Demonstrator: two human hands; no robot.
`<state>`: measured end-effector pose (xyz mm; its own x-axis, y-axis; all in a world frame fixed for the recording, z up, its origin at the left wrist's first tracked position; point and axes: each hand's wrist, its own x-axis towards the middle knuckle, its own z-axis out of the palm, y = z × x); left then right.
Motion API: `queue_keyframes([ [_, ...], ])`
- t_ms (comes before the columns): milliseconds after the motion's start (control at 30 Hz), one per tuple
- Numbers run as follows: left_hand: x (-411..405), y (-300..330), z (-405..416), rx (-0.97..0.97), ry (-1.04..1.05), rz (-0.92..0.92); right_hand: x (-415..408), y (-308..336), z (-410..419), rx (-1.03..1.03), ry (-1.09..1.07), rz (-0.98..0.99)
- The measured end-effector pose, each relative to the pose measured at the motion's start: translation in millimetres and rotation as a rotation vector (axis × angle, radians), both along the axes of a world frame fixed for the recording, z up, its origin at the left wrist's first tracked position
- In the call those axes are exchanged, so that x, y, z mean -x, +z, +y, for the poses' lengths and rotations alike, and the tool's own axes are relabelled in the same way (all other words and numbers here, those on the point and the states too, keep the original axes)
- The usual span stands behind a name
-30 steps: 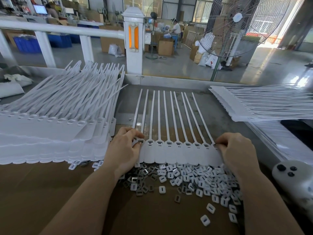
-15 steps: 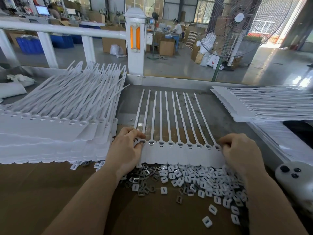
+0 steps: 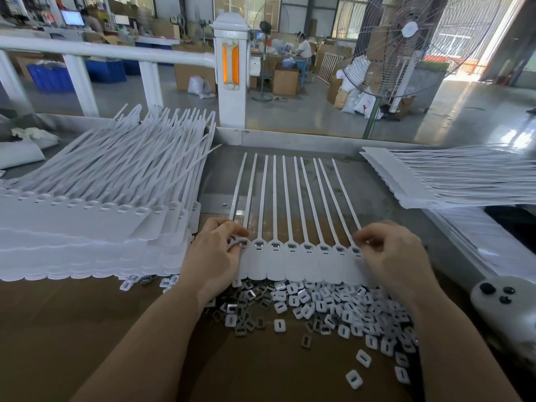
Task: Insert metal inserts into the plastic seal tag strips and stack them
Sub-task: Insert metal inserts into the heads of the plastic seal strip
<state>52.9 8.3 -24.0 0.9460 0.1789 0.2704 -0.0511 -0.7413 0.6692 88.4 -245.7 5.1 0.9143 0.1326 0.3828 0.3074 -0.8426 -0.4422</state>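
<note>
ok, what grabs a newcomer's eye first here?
Two hands, left hand and right hand, pinch the ends of a white tag strip at centre. A loose heap of small inserts lies just below it. A tall stack of strips fills the left.

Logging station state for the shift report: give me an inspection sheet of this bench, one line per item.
Surface: brown cardboard sheet over a grey bench.
Job's things: tag strip laid flat, tails pointing away, inserts visible in its sockets; loose inserts heaped in front of it; tall stack left, second stack right.
Clutter: white controller at right edge.
Hands: left hand fingers on the strip's left end; right hand on its right end.
Cables: nothing seen.
Surroundings: white railing, standing fan, boxes.
</note>
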Motion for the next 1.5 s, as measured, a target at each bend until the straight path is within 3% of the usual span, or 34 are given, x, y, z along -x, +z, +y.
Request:
queue_keyframes([
  [167,0,1,1,0.044,0.003,0.01,20,5,40,-0.092,0.503,0.25],
  [333,0,0,3,0.056,0.013,-0.006,26,4,53,0.0,0.656,0.306],
  [500,-2,1,6,0.1,-0.003,-0.014,28,2,59,0.164,0.677,0.263],
  [667,-2,1,9,0.161,0.003,-0.023,28,1,62,0.182,0.674,0.25],
  [1067,0,3,11,0.259,-0.003,-0.019,24,5,67,-0.301,0.444,0.212],
  [1400,5,11,9,0.493,-0.129,0.015,14,12,102,-0.324,0.356,0.262],
  [1500,6,11,9,0.481,-0.165,0.03,15,7,107,-0.295,0.381,0.265],
])
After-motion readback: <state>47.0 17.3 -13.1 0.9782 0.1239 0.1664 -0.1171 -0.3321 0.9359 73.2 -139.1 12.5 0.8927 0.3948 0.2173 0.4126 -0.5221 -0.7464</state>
